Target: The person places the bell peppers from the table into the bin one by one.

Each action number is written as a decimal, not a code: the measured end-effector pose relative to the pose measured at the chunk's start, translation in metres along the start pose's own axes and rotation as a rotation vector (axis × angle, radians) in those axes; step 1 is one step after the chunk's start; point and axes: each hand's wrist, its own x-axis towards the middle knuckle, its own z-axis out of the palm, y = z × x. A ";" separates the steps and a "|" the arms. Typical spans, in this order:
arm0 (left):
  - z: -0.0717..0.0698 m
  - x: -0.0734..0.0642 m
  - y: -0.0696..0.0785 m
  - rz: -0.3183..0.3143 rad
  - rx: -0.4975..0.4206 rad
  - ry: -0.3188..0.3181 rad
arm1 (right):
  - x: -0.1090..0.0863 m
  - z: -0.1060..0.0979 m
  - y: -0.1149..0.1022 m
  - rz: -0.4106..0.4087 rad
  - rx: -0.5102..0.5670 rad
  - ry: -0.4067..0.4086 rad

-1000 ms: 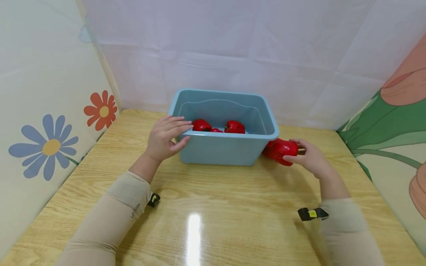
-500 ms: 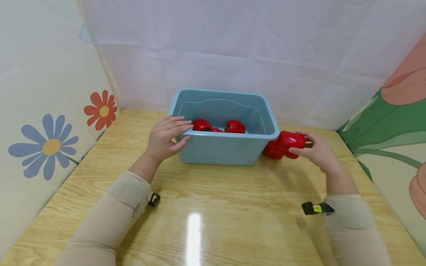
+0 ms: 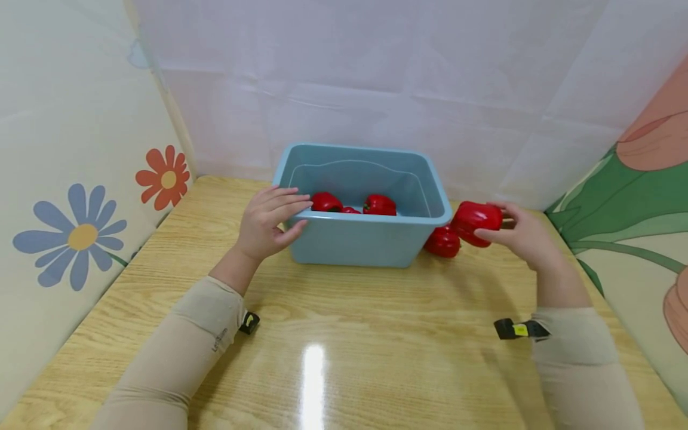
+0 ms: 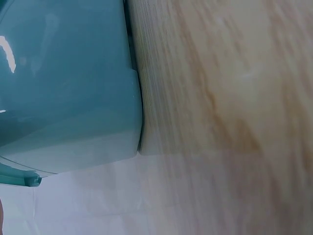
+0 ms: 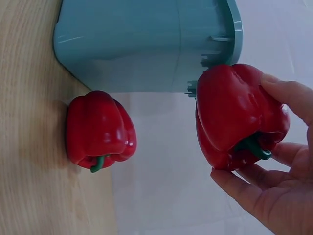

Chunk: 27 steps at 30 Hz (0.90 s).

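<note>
In the head view a light-blue plastic bin [image 3: 355, 242] holds several red bell peppers, one pepper [image 3: 379, 205] at its middle and another pepper [image 3: 326, 202] near its left end. My left hand [image 3: 271, 222] rests on the bin's front left corner, fingers fairly straight across the rim and thumb lower along the outside. At the right end, my right hand [image 3: 518, 233] holds a red bell pepper [image 5: 239, 112] with a green stem, thumb on one side and fingers on the other. This pepper is raised off the table. Below it, a second bell pepper [image 5: 100, 129] sits on the table beside the bin.
The wood-grain table [image 3: 371, 334] runs up to a pale sheet [image 3: 344, 89] hanging behind the bin. Flower-printed panels stand at the left [image 3: 80, 239] and right [image 3: 623, 239]. The left wrist view shows only the bin's wall, the table and the sheet.
My right hand has lifted its pepper up and to the right, uncovering more of the one on the table. The left hand and the bin stay as they were.
</note>
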 end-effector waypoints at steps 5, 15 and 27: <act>0.000 0.000 0.000 0.002 0.007 0.001 | 0.000 -0.008 -0.009 0.021 -0.023 0.000; 0.000 0.001 0.002 -0.004 0.006 0.001 | 0.001 -0.019 -0.025 0.025 -0.042 -0.003; 0.000 0.000 0.001 -0.004 0.009 0.000 | 0.011 -0.022 -0.049 -0.033 -0.083 0.003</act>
